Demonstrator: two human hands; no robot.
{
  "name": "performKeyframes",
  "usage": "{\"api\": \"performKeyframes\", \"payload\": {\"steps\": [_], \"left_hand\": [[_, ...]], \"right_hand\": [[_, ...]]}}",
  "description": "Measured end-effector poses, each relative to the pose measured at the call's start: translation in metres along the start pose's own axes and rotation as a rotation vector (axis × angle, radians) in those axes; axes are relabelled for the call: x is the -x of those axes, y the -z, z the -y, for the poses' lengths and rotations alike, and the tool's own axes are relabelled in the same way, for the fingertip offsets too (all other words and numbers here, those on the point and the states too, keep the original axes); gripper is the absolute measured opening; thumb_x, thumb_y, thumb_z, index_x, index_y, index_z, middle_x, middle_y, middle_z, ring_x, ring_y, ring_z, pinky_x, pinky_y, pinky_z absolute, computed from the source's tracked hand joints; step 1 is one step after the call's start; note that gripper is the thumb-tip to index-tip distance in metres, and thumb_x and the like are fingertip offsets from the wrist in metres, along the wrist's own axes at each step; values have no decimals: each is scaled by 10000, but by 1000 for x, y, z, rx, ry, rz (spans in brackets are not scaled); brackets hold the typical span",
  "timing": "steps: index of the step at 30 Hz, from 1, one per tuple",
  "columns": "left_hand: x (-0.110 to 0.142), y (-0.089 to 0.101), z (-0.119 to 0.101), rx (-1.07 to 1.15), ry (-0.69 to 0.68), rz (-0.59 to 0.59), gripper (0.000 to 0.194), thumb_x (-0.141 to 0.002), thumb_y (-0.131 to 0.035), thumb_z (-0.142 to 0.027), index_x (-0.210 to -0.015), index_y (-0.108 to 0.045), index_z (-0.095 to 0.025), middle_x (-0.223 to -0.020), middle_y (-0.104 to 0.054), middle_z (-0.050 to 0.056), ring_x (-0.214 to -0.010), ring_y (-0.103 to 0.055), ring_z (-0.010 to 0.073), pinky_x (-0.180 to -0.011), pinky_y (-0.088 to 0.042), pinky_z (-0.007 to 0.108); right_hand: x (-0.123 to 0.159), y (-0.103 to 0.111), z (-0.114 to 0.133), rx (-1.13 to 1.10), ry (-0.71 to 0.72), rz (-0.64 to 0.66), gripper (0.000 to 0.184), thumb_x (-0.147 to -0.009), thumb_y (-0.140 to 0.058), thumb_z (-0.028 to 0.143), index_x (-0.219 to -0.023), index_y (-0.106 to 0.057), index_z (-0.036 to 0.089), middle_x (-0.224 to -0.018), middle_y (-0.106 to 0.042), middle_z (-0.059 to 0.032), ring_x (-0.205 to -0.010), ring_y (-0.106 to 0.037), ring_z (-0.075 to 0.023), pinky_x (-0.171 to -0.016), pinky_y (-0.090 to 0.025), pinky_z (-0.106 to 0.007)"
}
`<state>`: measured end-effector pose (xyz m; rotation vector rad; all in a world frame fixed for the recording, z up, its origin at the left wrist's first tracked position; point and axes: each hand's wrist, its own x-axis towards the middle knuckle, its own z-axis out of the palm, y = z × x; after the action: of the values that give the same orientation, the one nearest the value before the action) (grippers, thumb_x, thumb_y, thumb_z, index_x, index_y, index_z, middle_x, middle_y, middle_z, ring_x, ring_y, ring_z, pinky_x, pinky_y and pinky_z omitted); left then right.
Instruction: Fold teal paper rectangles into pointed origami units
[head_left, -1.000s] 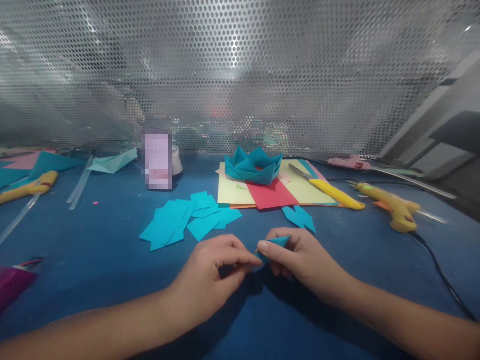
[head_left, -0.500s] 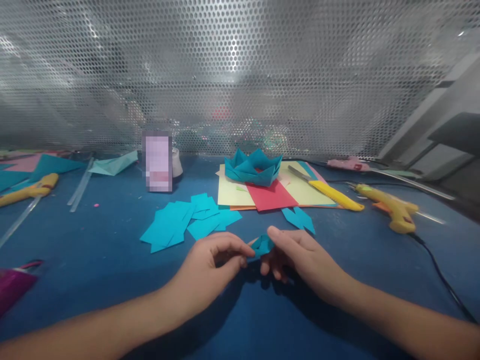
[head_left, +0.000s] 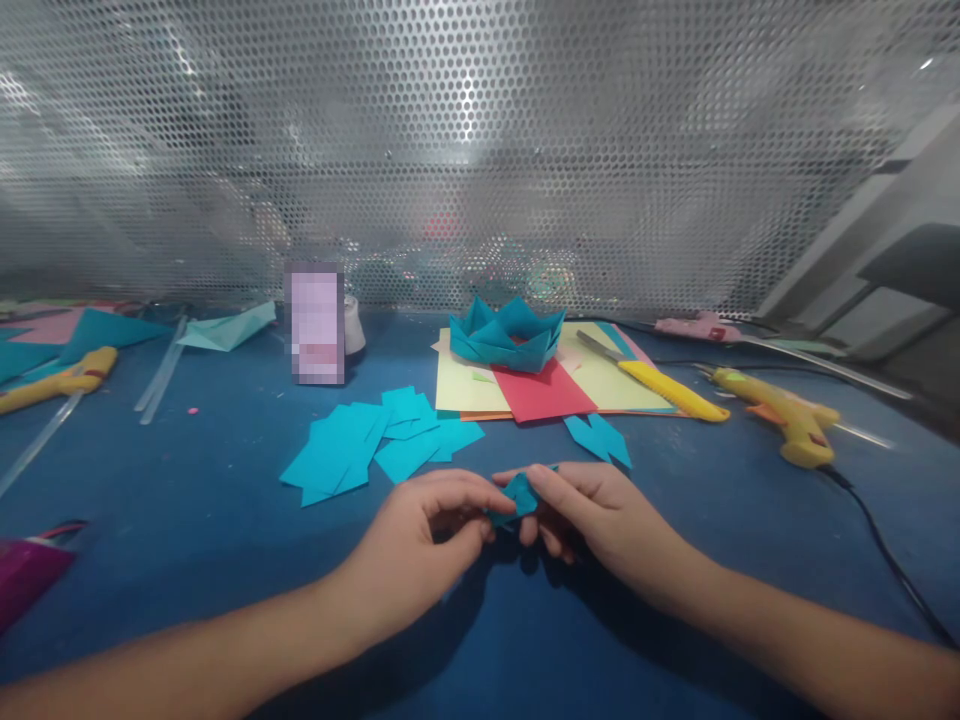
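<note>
A small folded piece of blue paper point(head_left: 523, 494) is pinched between both hands, just above the dark blue table. My left hand point(head_left: 431, 515) grips its left side with thumb and forefinger. My right hand point(head_left: 592, 505) holds the right side, thumb on top, fingers curled beneath and partly hiding the paper. Beyond the left hand lies a loose pile of blue paper pieces point(head_left: 341, 450). Two more blue pieces point(head_left: 600, 437) lie past the right hand. Farther back, a pointed blue folded-paper ring point(head_left: 506, 340) rests on a red sheet point(head_left: 551, 388) and a stack of coloured paper point(head_left: 465, 385).
A yellow utility knife point(head_left: 667, 388) lies across the stack, its blade out. To its right is a yellow glue gun point(head_left: 799, 420) with a trailing black cord. Clear glue sticks point(head_left: 161, 372) and a pale folded paper point(head_left: 232, 328) lie left. A perforated metal panel point(head_left: 465, 180) stands behind.
The right thumb has shifted slightly left over the blue paper, and the paper has turned a little between the fingers. Everything else on the table stays put.
</note>
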<state>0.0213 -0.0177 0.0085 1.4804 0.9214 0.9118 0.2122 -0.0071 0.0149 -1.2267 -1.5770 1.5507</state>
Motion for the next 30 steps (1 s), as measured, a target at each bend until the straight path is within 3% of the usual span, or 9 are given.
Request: {"api": "performKeyframes", "payload": {"steps": [4,8,10,18,25,28,30], "left_hand": [[1,1,0,15,5,-14,186,-756,-580,-136,-863,-725,-181,-919,-629,39,-752,-579,119,-724,-512,262],[0,1,0,32,24,-21,186,-742,-599,-125,-871,-722,-179,-951,-630,49,-830,-588,149,-736,-508,276],[0,1,1,25,30,-36,185,-741,-606,-127,-875,-723,-178,-970,-629,57,-874,-587,167,-753,-504,290],[0,2,3,57,83,-44,257,-756,-608,-139,-986,-701,-207,-1077,-618,59,-750,-573,131,-743,-495,317],[2,4,7,14,7,-7,335,-788,-551,-108,-1054,-688,-259,-1131,-567,44,-808,-568,129,-770,-500,304],[2,4,7,-23,-13,-3,336,-792,-534,-108,-1054,-691,-248,-1136,-554,53,-851,-573,149,-771,-506,311],[1,3,7,-47,-18,-13,331,-797,-529,-111,-1061,-684,-235,-1142,-548,56,-837,-574,146,-777,-512,318]], "right_hand": [[2,1,3,-73,-17,22,556,-855,-453,592,-644,-662,122,-586,-623,-62,-473,-489,-97,-473,-395,-225],[1,3,-1,-225,-6,69,613,-874,-389,617,-992,-695,100,-646,-641,-67,-510,-521,-126,-499,-422,-250],[1,3,-3,-260,4,70,635,-872,-387,623,-1055,-684,92,-656,-640,-69,-518,-524,-132,-504,-425,-259],[-1,4,-1,-212,44,-60,461,-808,-591,500,-1083,-690,145,-674,-623,-29,-579,-535,-121,-548,-455,-246],[-2,7,-1,-93,59,-75,443,-801,-601,507,-1059,-708,163,-616,-579,-1,-563,-510,-111,-554,-440,-243],[-2,7,1,-45,51,-92,412,-801,-595,512,-996,-715,170,-615,-572,7,-560,-498,-109,-549,-423,-243],[-1,7,3,-9,52,-95,363,-804,-590,512,-853,-710,172,-605,-565,10,-566,-499,-110,-550,-413,-242]]}}
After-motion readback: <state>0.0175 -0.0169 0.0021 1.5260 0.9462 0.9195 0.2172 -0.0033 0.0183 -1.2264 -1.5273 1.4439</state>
